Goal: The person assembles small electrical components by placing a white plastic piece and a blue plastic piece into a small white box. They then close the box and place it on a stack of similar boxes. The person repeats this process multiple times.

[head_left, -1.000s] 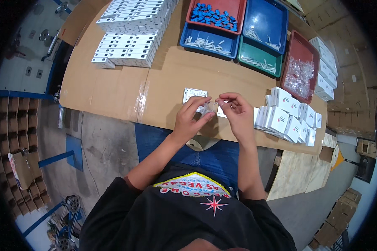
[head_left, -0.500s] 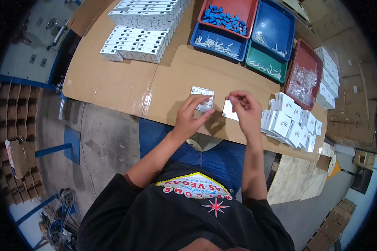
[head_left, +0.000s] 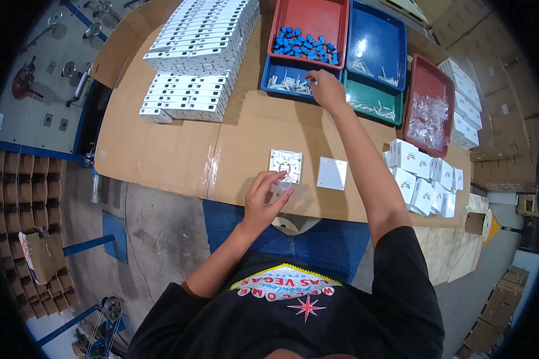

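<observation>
My left hand [head_left: 268, 192] pinches a small clear plastic bag [head_left: 283, 184] at the near edge of the cardboard-covered table [head_left: 179, 152]. Just beyond it lies a white square base plate [head_left: 285, 164], and a white square cover plate [head_left: 332, 173] lies to its right. My right hand [head_left: 326, 88] is stretched far forward, fingers down in a blue tray [head_left: 278, 69] of small pale parts. Whether those fingers hold a part is hidden.
Behind are a red tray of blue pieces [head_left: 308, 45], a second blue tray [head_left: 374, 42], a green tray [head_left: 371, 107] and a red tray of clear bags [head_left: 428, 116]. White boxes are stacked far left [head_left: 197, 60]; small white cartons [head_left: 422, 179] crowd the right.
My right hand has left the spot beside my left and reached out to the far blue tray. The two white plates now lie on the table; my left hand has stayed near the edge.
</observation>
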The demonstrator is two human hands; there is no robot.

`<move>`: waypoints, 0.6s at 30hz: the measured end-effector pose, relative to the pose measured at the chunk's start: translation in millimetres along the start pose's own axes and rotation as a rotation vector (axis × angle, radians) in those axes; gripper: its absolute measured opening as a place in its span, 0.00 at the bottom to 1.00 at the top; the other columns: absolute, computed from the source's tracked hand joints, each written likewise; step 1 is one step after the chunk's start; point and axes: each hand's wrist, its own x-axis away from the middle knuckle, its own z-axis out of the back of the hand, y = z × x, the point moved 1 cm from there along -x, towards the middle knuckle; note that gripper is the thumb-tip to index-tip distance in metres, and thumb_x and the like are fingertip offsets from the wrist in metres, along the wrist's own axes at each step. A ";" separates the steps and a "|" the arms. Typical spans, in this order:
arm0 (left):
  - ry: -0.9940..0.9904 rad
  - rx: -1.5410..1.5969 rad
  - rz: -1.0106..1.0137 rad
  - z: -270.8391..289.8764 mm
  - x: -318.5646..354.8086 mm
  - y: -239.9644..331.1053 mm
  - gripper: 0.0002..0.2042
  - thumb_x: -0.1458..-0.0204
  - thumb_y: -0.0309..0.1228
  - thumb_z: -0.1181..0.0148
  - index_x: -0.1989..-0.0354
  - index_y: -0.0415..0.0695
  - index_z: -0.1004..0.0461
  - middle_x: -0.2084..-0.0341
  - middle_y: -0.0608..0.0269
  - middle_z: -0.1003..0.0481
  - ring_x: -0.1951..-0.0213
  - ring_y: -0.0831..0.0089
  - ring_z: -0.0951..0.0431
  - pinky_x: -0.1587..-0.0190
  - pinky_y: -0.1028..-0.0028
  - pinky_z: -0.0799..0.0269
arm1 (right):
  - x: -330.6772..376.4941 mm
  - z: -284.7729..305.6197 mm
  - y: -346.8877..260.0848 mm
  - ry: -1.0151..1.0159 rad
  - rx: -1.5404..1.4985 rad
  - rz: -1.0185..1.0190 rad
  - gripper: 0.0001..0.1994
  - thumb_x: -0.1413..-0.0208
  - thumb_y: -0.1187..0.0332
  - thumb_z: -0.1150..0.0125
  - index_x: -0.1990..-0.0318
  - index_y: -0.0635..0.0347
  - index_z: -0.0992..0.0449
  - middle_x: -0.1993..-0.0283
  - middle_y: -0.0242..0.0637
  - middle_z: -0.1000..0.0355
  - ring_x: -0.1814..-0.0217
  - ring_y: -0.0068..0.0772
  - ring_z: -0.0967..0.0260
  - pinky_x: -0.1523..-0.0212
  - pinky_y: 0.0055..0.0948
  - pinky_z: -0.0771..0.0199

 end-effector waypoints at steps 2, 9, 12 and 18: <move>-0.001 -0.006 0.022 4.0 3.9 0.1 0.21 0.50 0.21 0.28 0.46 0.37 0.22 0.54 0.51 0.22 0.53 0.61 0.20 0.49 0.68 0.25 | -7.5 -11.0 -2.9 -0.050 0.060 0.004 0.14 0.40 0.70 0.43 0.51 0.44 0.16 0.49 0.43 0.24 0.45 0.52 0.23 0.46 0.49 0.24; 0.001 0.010 0.065 6.0 4.9 -8.6 0.22 0.50 0.21 0.28 0.45 0.37 0.22 0.54 0.52 0.22 0.52 0.62 0.21 0.49 0.69 0.25 | -13.0 -27.4 8.5 -0.031 0.076 0.027 0.10 0.41 0.71 0.45 0.58 0.50 0.17 0.53 0.44 0.25 0.48 0.55 0.24 0.49 0.52 0.25; 0.007 0.025 0.054 4.8 -0.3 -9.0 0.22 0.50 0.21 0.28 0.45 0.37 0.22 0.54 0.53 0.22 0.53 0.63 0.21 0.49 0.69 0.25 | -11.7 -20.0 9.4 -0.018 0.070 0.028 0.08 0.40 0.69 0.44 0.59 0.52 0.18 0.54 0.44 0.24 0.48 0.54 0.24 0.50 0.51 0.24; 0.040 0.020 0.010 -2.4 -9.9 -11.5 0.22 0.51 0.24 0.26 0.45 0.39 0.22 0.55 0.54 0.22 0.57 0.64 0.21 0.52 0.69 0.24 | -1.3 22.7 -2.4 0.036 -0.041 0.048 0.08 0.40 0.67 0.39 0.57 0.53 0.17 0.58 0.44 0.22 0.50 0.52 0.23 0.52 0.46 0.24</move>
